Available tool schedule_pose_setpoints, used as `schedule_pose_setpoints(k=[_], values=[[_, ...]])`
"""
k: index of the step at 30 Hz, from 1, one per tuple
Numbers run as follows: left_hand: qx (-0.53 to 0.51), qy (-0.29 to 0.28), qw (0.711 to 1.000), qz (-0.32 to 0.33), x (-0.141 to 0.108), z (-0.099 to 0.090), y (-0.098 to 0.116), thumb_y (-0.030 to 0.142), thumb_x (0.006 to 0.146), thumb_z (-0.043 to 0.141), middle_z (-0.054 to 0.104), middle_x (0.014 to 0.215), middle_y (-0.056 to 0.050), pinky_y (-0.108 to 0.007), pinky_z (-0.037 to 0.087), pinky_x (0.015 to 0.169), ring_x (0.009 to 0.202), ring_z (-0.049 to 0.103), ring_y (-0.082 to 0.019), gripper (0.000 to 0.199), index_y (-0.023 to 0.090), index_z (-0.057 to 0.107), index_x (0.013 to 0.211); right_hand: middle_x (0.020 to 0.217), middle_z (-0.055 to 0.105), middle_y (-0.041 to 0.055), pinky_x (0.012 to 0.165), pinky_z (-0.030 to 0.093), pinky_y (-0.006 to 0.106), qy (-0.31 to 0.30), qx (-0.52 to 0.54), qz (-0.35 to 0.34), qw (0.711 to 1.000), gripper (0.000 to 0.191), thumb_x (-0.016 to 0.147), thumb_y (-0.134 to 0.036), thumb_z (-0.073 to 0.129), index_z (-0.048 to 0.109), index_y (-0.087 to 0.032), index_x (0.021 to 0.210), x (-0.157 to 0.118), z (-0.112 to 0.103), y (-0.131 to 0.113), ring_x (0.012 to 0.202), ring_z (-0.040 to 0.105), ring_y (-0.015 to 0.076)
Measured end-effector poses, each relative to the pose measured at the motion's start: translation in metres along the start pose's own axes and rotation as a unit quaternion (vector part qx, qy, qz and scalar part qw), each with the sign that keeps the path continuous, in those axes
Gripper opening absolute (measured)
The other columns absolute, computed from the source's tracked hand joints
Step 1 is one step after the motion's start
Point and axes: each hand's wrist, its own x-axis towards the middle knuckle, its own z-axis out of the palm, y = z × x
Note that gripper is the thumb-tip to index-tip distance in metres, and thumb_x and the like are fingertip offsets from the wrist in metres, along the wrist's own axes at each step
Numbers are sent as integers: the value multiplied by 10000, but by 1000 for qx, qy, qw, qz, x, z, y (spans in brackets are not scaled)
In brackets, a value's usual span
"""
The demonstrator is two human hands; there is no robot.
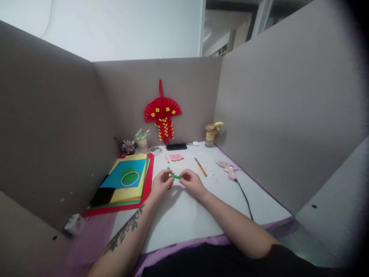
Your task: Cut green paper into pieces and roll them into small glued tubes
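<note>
Between my two hands, above the white tabletop [184,215], is a small green paper roll [175,176] with a yellow band at its left end. My left hand [161,182] pinches that banded end with its fingertips. At the other end, the fingers of my right hand [193,184] are closed on the roll. Just beyond my hands lie several pink paper rolls [176,157] side by side, with one pink roll [167,159] apart from them. Thin yellow strips [177,166] rest nearby. A small red object [170,187] shows partly behind my left hand; its kind is unclear.
Coloured paper sheets [118,173] with a ring of tape [130,178] are stacked left. Rightward lie a yellow craft knife [201,167] and a corded pink glue gun [229,169]. A phone [177,147], a cup [210,135] and a red paper hanging [163,111] are at the back partition.
</note>
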Motion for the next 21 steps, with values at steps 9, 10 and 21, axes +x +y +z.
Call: schedule_pose_setpoints(k=[9, 10, 21], values=[[-105, -24, 992, -60, 2, 0, -5, 329, 636, 722, 653, 846, -59, -231, 432, 626, 727, 606, -148, 379, 154, 563, 933, 701, 511, -37, 581, 369, 232, -137, 58, 30, 988, 222, 660, -222, 640, 505, -188, 833, -6, 7, -4, 614, 460, 105], [-95, -24, 993, -61, 2, 0, -4, 328, 637, 721, 651, 841, -56, -226, 426, 618, 725, 602, -147, 384, 153, 570, 944, 717, 519, -32, 588, 377, 235, -140, 58, 30, 988, 228, 669, -240, 641, 501, -191, 842, -6, 6, -4, 627, 469, 109], [-10, -99, 992, -77, -3, 2, 5, 320, 683, 669, 635, 784, -31, -210, 372, 555, 603, 502, -97, 472, 151, 609, 1120, 829, 567, 23, 688, 433, 277, 3, -11, -51, 999, 112, 767, -270, 548, 578, -192, 842, -4, -3, -9, 734, 528, 148]])
